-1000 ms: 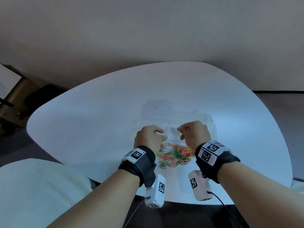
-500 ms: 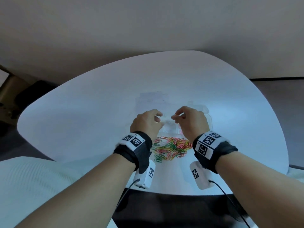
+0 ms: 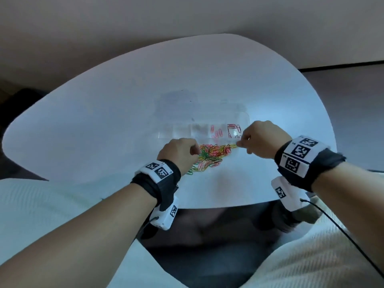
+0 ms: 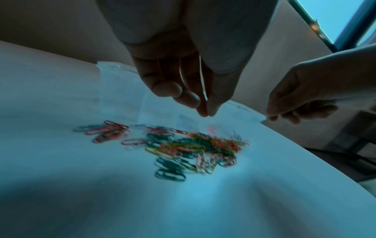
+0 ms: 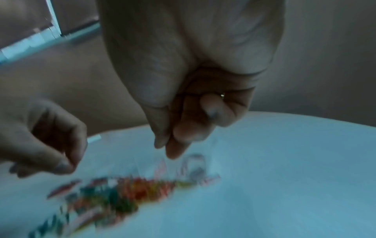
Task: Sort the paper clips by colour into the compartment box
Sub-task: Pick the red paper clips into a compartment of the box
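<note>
A heap of mixed coloured paper clips (image 3: 209, 155) lies on the white table (image 3: 104, 132), just in front of the clear compartment box (image 3: 180, 132). Pink clips (image 3: 217, 133) sit in one compartment and reddish ones (image 3: 233, 129) in the right end one. My left hand (image 3: 196, 151) hovers over the heap's left part, with fingers and thumb pinched together (image 4: 205, 114) on a pale paper clip (image 4: 202, 80). My right hand (image 3: 239, 143) is at the box's front right corner. Its thumb and forefinger are pinched (image 5: 167, 148), and a small glint of wire (image 5: 222, 95) shows among its curled fingers.
The table's near edge (image 3: 207, 206) runs close in front of the heap. A faint clear sheet or lid (image 3: 176, 102) lies behind the box. My lap in pale fabric (image 3: 31, 204) sits below the table edge.
Both hands have left the spot above the box's middle. The left came back over the heap, and the right moved right to the box's end. The head view has also shifted.
</note>
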The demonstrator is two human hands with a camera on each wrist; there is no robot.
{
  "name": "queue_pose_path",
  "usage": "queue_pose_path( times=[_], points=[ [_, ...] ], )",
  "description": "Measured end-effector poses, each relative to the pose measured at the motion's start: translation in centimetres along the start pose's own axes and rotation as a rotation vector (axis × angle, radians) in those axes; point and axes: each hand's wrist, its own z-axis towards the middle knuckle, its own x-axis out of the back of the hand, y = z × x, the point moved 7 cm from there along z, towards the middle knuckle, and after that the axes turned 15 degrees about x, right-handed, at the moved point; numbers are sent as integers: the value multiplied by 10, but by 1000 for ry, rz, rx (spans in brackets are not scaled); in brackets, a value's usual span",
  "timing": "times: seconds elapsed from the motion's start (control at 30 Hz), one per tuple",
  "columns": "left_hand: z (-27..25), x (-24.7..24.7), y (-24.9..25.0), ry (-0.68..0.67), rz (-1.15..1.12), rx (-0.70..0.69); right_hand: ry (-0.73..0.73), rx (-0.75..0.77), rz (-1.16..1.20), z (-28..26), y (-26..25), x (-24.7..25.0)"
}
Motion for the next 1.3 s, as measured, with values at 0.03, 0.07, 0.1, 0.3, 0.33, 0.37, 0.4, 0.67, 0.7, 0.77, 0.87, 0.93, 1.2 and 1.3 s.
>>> queue_pose_path(
  times=[0.03, 0.07, 0.1, 0.3, 0.33, 0.37, 0.4, 0.67, 0.7, 0.77, 0.87, 0.93, 1.2, 1.3],
  points=[
    [-1, -9, 5, -21, 22, -16, -17, -6, -4, -4, 7, -8],
    [-2, -18, 9, -38, 37, -34, -14, -1, -12, -7, 12, -16],
    [-3, -25, 14, -46, 44, -51, 2, 11, -31, -8, 16, -23],
    [11, -49, 31, 48, 59, -110, 30, 246, -210, 0, 5, -61],
    [14, -52, 33, 56, 64, -108, 33, 280, -216, 2, 2, -64],
    [17, -55, 33, 55, 73, -104, 35, 301, -219, 2, 1, -67],
    [20, -59, 34, 48, 83, -99, 41, 318, -221, 3, 0, -68],
    [32, -54, 35, 8, 41, -25, 67, 244, -103, 6, 13, -72],
    [31, -52, 34, 8, 22, -14, 81, 220, -74, 7, 15, -72],
    [29, -49, 32, -1, -46, -2, 139, 168, 26, 7, 20, -69],
    [25, -50, 26, -25, -151, 7, 175, 92, 192, 6, 26, -67],
    [23, -51, 21, -33, -233, 46, 160, 85, 215, 5, 26, -67],
    [20, -52, 10, -154, -575, 162, 117, 85, 181, 2, 21, -69],
    [17, -47, 8, -141, -569, 150, 103, 88, 395, 3, 16, -69]
  ],
)
